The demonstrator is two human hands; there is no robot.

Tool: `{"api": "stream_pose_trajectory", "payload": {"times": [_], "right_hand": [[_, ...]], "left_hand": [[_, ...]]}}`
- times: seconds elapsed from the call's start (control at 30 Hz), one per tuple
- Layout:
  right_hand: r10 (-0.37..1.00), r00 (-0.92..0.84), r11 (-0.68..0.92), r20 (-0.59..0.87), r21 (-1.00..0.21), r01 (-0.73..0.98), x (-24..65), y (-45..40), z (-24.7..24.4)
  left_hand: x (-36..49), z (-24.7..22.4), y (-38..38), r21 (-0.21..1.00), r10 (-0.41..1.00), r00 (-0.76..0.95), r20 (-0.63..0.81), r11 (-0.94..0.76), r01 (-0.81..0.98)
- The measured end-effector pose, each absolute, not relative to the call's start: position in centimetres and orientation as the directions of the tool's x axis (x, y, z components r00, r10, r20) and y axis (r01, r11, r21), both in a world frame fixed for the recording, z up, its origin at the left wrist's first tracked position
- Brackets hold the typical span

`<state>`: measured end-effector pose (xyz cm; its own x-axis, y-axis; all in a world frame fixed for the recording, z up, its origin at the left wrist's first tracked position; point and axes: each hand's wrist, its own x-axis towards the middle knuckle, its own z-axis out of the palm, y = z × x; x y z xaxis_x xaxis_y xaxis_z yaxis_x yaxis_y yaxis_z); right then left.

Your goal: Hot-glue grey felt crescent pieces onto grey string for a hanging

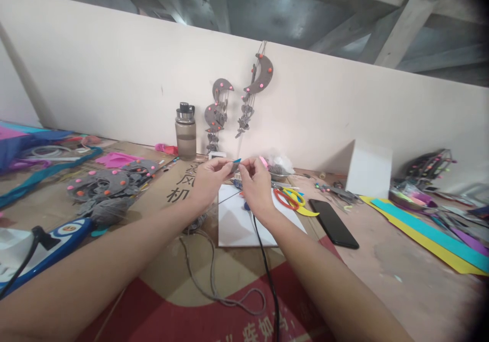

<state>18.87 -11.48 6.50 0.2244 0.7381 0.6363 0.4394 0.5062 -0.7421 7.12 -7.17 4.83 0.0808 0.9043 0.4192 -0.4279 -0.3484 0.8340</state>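
My left hand and my right hand meet at the middle, fingertips pinched together on a small blue and grey felt piece. Fingers hide most of that piece. Below them a white board lies on the cardboard. Partly behind my right hand is a dark blue tool, its kind unclear, and a black cable runs from there toward me. Grey cord loops over the cardboard beside the board. Right of my right hand lie scissors with red and yellow handles.
A black phone lies right of the board. Behind stands a water bottle, beside hanging grey felt moons. Felt decorations and a blue-white power strip are at left; yellow and turquoise sheets at right.
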Motion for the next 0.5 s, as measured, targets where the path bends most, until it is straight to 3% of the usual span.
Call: {"api": "stream_pose_trajectory", "payload": {"times": [0.17,0.5], "right_hand": [[0.679,0.226,0.549,0.699,-0.688,0.475,19.27,-11.46,6.59],[0.771,0.225,0.500,0.595,-0.786,0.365,19.65,-10.78,6.76]], "left_hand": [[7.08,4.87,-7.52,0.850,0.904,0.092,0.418,-0.353,-0.392],[7.09,4.96,-7.57,0.855,0.903,0.124,0.412,-0.336,-0.394]]}}
